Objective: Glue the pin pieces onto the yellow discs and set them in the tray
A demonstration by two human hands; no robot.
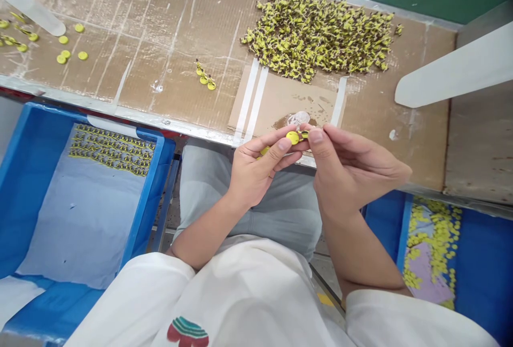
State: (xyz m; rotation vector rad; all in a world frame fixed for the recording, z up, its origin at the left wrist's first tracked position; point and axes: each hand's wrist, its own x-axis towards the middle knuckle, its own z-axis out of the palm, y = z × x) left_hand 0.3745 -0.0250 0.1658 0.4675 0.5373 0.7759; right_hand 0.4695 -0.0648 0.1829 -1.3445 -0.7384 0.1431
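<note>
Between the thumb and fingers of my left hand (256,168) is a small yellow disc (292,137), held over the table's front edge. Part of a second yellow piece shows lower in that hand. My right hand (344,168) pinches a small yellow-and-black figure (304,134) right beside the disc; whether the two pieces touch I cannot tell. Just behind my fingers, a clear glossy blob (298,118) sits on a cardboard sheet (276,95) with white tape strips. A wide heap of small yellow-and-dark figures (320,37) lies beyond the sheet.
Three joined pieces (206,77) lie left of the sheet. Loose yellow discs (83,55) are farther left. A blue crate (138,218) at left holds rows of figures (112,149) on a pale liner. Yellow discs (436,229) fill part of a right-hand blue bin. White posts (457,66) flank the work area.
</note>
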